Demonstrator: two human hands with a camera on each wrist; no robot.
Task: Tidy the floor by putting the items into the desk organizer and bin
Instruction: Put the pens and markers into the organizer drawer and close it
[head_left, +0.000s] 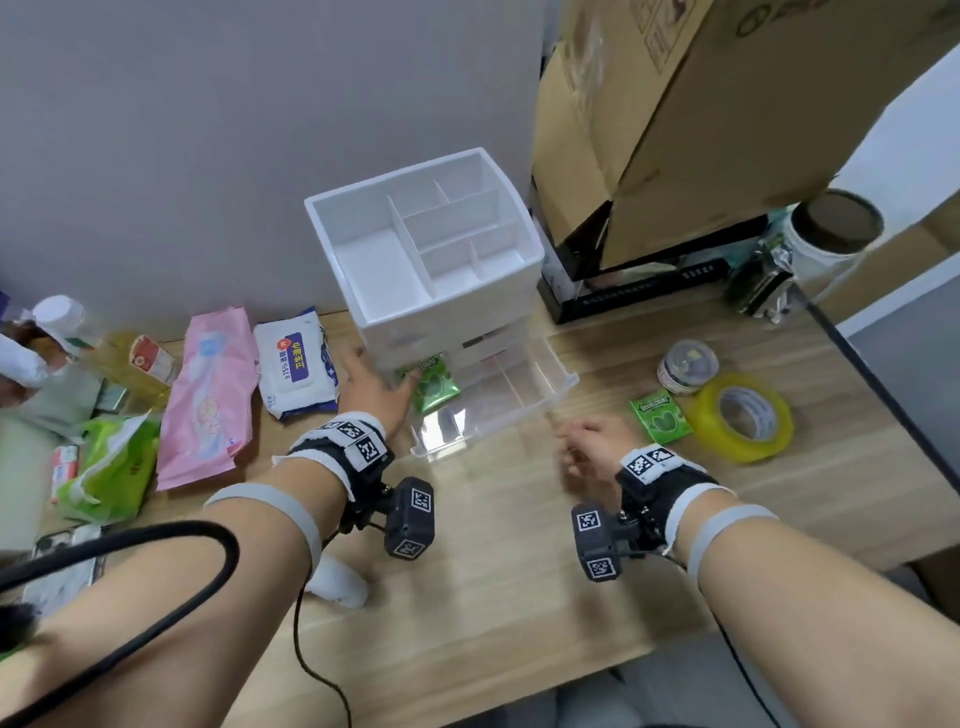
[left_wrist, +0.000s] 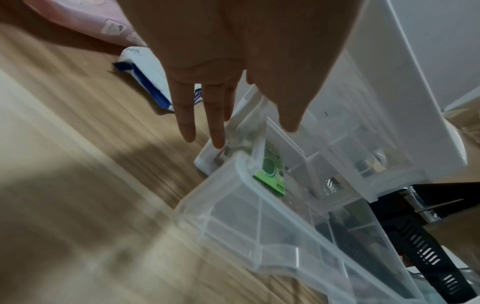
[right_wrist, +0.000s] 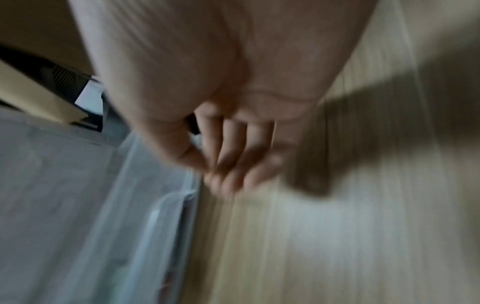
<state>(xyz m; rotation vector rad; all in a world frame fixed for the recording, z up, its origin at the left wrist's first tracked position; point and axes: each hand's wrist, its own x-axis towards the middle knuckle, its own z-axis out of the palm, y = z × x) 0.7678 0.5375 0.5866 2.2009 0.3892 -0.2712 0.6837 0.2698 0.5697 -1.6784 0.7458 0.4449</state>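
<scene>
A white desk organizer (head_left: 426, 244) stands on the wooden floor against the wall, with its clear bottom drawer (head_left: 498, 400) pulled out. One green gum pack (head_left: 431, 382) lies in the drawer's left section. My left hand (head_left: 384, 376) hovers over that pack by the organizer's lower left corner, fingers straight and empty. In the left wrist view the left hand (left_wrist: 233, 131) is spread above the gum pack (left_wrist: 271, 174) and drawer (left_wrist: 246, 216). My right hand (head_left: 584, 449) is blurred just right of the drawer front, loosely curled and holding nothing. A second gum pack (head_left: 660, 423) lies on the floor beyond it.
A yellow tape roll (head_left: 745, 415) and a small round tin (head_left: 685, 366) lie at the right. Wet wipes (head_left: 296, 364), a pink pack (head_left: 208, 400) and a green tissue pack (head_left: 114, 478) lie at the left. Cardboard boxes (head_left: 675, 130) stand behind the organizer at the right.
</scene>
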